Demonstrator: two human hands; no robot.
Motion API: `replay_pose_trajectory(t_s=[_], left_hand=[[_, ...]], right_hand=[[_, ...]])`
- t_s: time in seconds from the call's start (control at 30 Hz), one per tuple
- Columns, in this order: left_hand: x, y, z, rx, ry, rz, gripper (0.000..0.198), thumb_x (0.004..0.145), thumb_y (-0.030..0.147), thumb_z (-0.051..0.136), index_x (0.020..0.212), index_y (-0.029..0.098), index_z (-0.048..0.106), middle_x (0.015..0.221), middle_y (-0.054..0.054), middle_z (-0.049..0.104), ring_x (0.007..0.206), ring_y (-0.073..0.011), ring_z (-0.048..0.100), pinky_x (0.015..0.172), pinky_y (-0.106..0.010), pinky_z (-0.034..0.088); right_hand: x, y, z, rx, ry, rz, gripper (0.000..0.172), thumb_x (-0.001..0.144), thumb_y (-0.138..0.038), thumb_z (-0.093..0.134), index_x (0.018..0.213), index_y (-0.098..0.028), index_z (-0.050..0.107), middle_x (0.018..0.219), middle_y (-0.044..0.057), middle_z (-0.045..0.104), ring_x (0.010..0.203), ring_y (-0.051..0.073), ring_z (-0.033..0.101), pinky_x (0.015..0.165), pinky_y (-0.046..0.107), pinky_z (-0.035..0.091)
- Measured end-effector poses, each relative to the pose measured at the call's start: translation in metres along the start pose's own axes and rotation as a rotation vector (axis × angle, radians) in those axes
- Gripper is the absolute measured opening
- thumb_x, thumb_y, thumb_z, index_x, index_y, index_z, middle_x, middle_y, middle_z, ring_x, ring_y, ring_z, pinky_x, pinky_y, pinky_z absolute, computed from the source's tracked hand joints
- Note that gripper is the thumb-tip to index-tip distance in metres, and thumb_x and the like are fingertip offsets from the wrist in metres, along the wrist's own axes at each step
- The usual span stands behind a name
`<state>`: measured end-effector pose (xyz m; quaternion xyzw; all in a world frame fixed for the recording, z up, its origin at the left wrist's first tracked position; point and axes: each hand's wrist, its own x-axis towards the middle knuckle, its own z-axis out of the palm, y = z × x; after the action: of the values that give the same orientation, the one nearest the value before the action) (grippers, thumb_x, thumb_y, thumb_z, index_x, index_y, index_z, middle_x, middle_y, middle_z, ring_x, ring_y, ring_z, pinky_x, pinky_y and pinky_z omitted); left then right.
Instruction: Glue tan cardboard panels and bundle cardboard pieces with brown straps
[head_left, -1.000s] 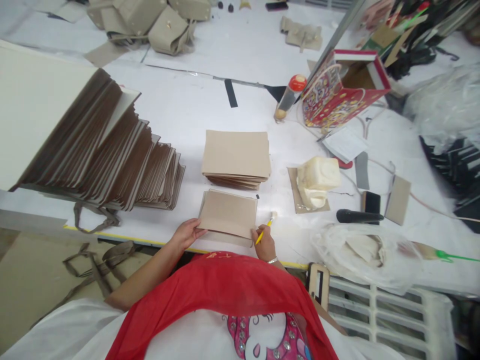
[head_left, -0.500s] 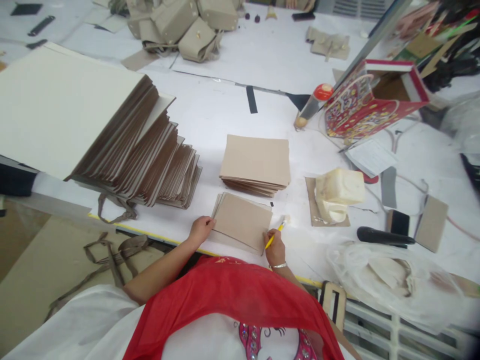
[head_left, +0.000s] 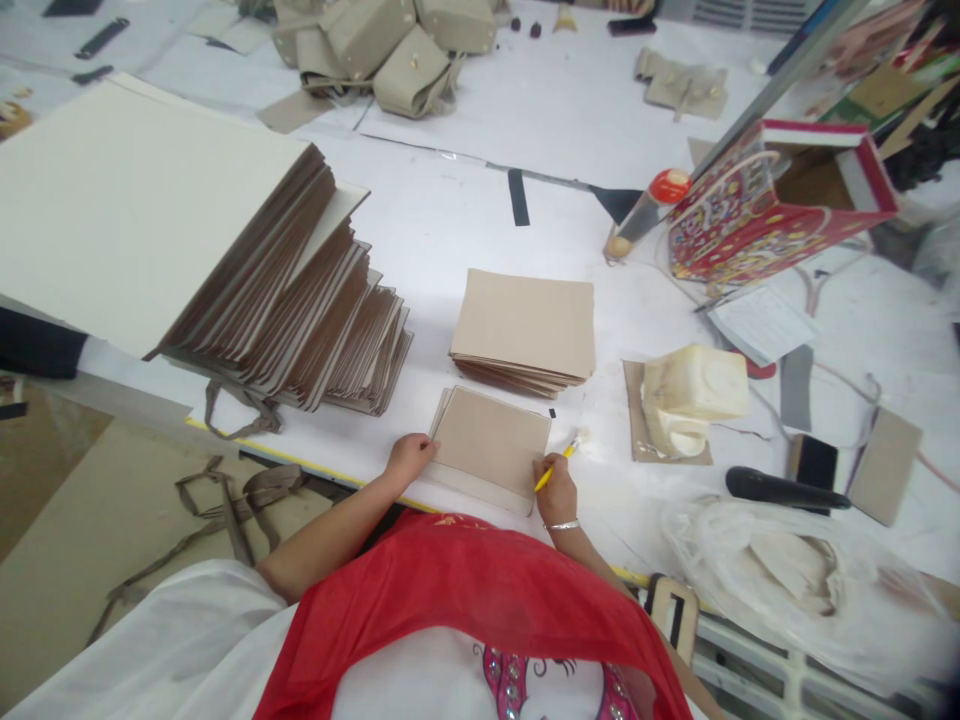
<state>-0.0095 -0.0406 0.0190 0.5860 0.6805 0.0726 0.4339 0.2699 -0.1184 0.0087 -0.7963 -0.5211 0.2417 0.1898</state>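
At the table's front edge, a beige rectangular panel (head_left: 493,432) lies on top of a paler piece (head_left: 480,486) that shows along its near and left edges. My left hand (head_left: 411,458) is closed on the left edge of the panel, fingertips pinching it near the corner. On the other side, my right hand (head_left: 557,492) grips a yellow-handled brush (head_left: 556,471), its pale tip pointing up and away. The fingers of that hand also touch the panel's right edge. Just beyond lies a stack of similar beige panels (head_left: 525,325).
A tall fanned stack of brown-edged sheets (head_left: 300,310) stands left. To the right are a cut plastic jug (head_left: 694,385) on a board, a black handle (head_left: 784,489) and a clear plastic bag (head_left: 795,580). Farther back stand a red-capped bottle (head_left: 649,212) and red paper bag (head_left: 780,220).
The top panel has turned slightly and shifted away from me, lying straighter over the paler piece, with more of that piece's near edge showing. Both hands keep their hold; the view has shifted slightly.
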Motion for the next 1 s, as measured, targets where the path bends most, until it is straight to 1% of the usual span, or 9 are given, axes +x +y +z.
replay_pose_trajectory(t_s=[0.23,0.43,0.63,0.87,1.0], left_hand=[[0.005,0.0,-0.001,0.032,-0.011,-0.031,0.028,0.078,0.033,0.054,0.056,0.016,0.059,0.052,0.001,0.052,0.054,-0.0114,0.044,0.054,-0.022,0.028],[0.006,0.002,-0.001,0.041,-0.033,-0.045,0.03,0.076,0.035,0.055,0.052,0.017,0.053,0.047,0.002,0.047,0.051,-0.0116,0.042,0.051,-0.023,0.027],[0.008,0.004,-0.002,0.053,-0.078,-0.025,0.033,0.075,0.037,0.052,0.048,0.018,0.045,0.041,0.003,0.044,0.044,-0.0114,0.042,0.047,-0.023,0.027],[0.009,0.009,-0.004,0.171,-0.081,-0.033,0.029,0.076,0.036,0.053,0.055,0.017,0.054,0.048,-0.001,0.053,0.047,-0.0124,0.047,0.048,-0.024,0.031],[0.011,0.015,-0.009,0.296,-0.115,-0.039,0.025,0.078,0.033,0.053,0.062,0.016,0.062,0.06,-0.004,0.061,0.059,-0.0143,0.053,0.055,-0.024,0.035]], right_hand=[[0.003,0.004,0.004,-0.024,0.002,-0.018,0.031,0.085,-0.044,0.035,0.097,-0.017,0.045,0.077,0.005,0.059,0.063,0.019,0.056,0.056,0.027,0.038],[0.003,0.0,0.002,-0.076,-0.014,-0.007,0.025,0.084,-0.036,0.036,0.097,-0.016,0.046,0.073,0.004,0.057,0.06,0.017,0.053,0.055,0.026,0.036],[0.002,-0.005,0.0,-0.13,-0.038,-0.002,0.02,0.084,-0.028,0.037,0.099,-0.016,0.045,0.075,0.004,0.057,0.064,0.016,0.053,0.058,0.025,0.037],[0.003,-0.008,-0.001,-0.183,-0.054,-0.01,0.021,0.084,-0.025,0.039,0.101,-0.014,0.045,0.076,0.005,0.057,0.064,0.016,0.052,0.057,0.024,0.035],[0.004,-0.01,-0.002,-0.199,-0.079,-0.004,0.022,0.084,-0.024,0.042,0.103,-0.014,0.045,0.075,0.004,0.056,0.062,0.015,0.049,0.056,0.024,0.031]])
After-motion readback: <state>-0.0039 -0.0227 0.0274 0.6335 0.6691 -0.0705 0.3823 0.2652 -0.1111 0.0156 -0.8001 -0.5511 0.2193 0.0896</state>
